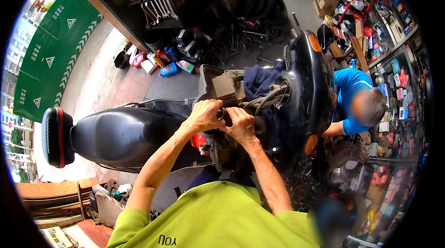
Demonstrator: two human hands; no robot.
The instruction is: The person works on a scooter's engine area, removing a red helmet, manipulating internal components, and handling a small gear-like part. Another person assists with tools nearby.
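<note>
A small dark part, its exact kind unclear, lies within the grip, pinched between the fingers of the left hand and right hand; judged light, stiff and possibly slippery, it is best held by opposite sides. A cardboard box sits just beyond the grip, cables loop to the grip's right, and a black scooter seat extends left.
</note>
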